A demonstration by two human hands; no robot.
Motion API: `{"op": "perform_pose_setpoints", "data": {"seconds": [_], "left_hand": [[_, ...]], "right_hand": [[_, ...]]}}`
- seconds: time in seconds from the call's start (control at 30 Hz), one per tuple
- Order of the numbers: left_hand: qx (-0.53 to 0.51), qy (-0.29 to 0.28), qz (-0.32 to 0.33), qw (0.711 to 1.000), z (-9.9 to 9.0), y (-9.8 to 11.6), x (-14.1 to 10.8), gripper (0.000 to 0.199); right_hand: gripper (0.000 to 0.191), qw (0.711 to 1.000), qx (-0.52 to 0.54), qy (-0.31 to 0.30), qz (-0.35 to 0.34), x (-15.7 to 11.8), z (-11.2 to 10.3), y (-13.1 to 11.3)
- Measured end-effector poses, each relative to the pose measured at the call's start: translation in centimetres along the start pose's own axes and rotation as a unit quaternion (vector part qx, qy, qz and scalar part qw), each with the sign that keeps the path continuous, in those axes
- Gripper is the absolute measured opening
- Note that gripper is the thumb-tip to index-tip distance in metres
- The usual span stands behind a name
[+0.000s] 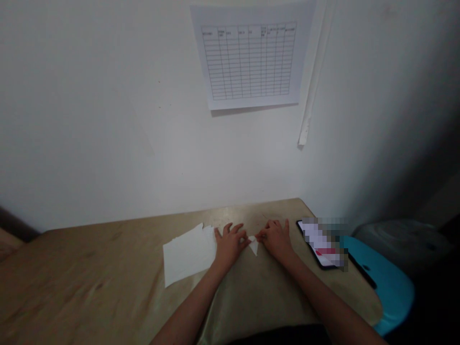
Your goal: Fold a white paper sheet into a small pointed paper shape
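Note:
A small folded piece of white paper (pixel 254 247), pointed toward me, lies on the table between my two hands. My left hand (pixel 231 240) pinches its left corner with thumb and forefinger, the other fingers spread. At the right corner, my right hand (pixel 276 237) grips the paper between thumb and fingertips. Larger white sheets (pixel 189 256) with torn upper edges lie flat to the left, partly covered by my left hand and forearm.
A phone (pixel 321 244) with a lit screen lies right of my right hand. Beyond it are a dark pen-like stick (pixel 362 270) and a blue stool (pixel 395 282). The brownish table (pixel 108 278) meets a white wall (pixel 108 120) bearing a printed grid sheet (pixel 251 62).

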State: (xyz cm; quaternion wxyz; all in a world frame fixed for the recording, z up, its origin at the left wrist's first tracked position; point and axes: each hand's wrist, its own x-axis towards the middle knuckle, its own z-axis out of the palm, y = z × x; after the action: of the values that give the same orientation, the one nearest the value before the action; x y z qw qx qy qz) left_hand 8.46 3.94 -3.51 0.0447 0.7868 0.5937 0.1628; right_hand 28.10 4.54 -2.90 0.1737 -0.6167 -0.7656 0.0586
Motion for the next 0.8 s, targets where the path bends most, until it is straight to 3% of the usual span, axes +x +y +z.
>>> {"op": "perform_pose_setpoints", "data": {"seconds": [0.47,0.8], "left_hand": [[-0.021,0.011,-0.016,1.0,0.4,-0.2,-0.2,0.017],[-0.049,0.017,-0.016,0.999,0.2,-0.1,-0.3,0.015]], "right_hand": [[0.012,0.999,-0.014,0.038,0.012,-0.5,0.4,-0.3],[0.011,0.998,0.046,0.046,0.022,-0.5,1.1,0.6]]}}
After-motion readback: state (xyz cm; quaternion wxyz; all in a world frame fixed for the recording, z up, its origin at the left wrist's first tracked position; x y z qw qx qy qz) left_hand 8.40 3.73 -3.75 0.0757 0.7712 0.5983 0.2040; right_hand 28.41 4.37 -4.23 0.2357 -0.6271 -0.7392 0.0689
